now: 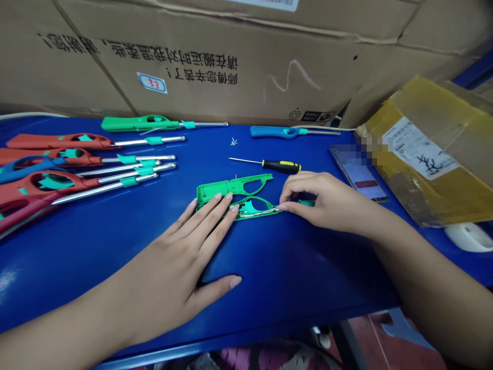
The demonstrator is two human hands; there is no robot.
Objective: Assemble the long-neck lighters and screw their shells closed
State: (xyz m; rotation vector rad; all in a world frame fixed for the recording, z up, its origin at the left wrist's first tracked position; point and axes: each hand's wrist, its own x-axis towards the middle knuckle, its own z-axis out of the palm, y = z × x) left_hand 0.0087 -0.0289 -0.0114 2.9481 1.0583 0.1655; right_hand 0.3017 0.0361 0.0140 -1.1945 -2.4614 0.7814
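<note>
A green lighter body lies opened in two halves on the blue table: the empty shell [231, 187] behind, the half with the inner parts [254, 208] in front. My left hand [185, 257] lies flat with fingers stretched out, its fingertips pressing on the left end of the halves. My right hand [323, 198] is curled over the right end, thumb and fingers pinched on a small part inside the front half; what it pinches is too small to name.
A black-and-yellow screwdriver [279, 165] lies just behind the halves. Several red, blue and green long-nosed lighters [88, 169] lie at the left, another blue one [285, 132] at the back. A phone [358, 172], a yellow-taped parcel [431, 149] and cardboard boxes [231, 56] border the table.
</note>
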